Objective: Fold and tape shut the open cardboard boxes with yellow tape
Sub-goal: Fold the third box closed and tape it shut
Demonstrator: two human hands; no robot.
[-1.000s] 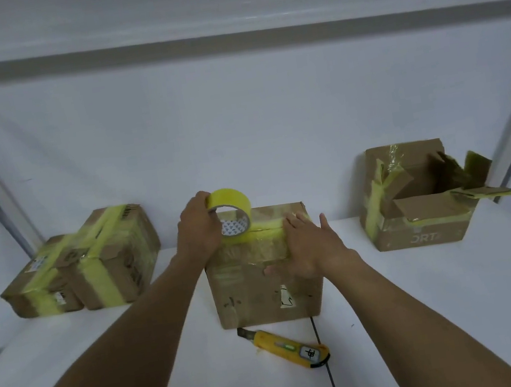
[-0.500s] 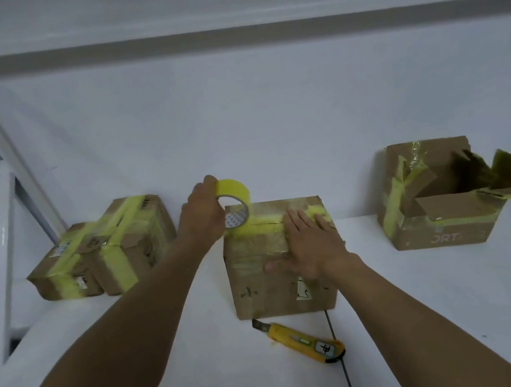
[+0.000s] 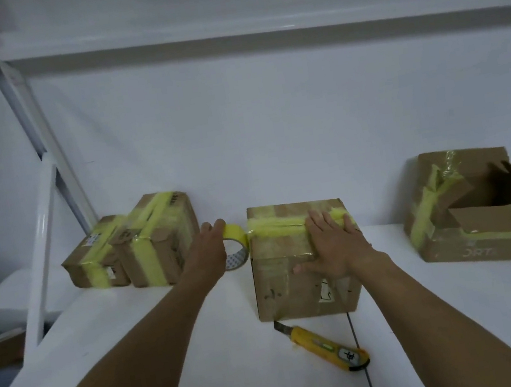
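A closed cardboard box (image 3: 280, 276) stands in the middle of the white table, with a strip of yellow tape across its top. My right hand (image 3: 332, 241) presses flat on the box top, fingers straight over the tape. My left hand (image 3: 208, 251) grips the yellow tape roll (image 3: 237, 246) just off the box's left edge, the tape still joined to the strip on top. At the right stands an open cardboard box (image 3: 473, 225) with raised flaps and old yellow tape.
Two taped-shut boxes (image 3: 142, 248) sit at the back left beside a white metal frame (image 3: 42, 227). A yellow utility knife (image 3: 325, 348) lies on the table (image 3: 140, 362) in front of the middle box, blade out. A white wall runs behind.
My left hand has carried the tape roll from above the box top down past its left edge. The right hand stays pressed on the box. The camera has turned left.
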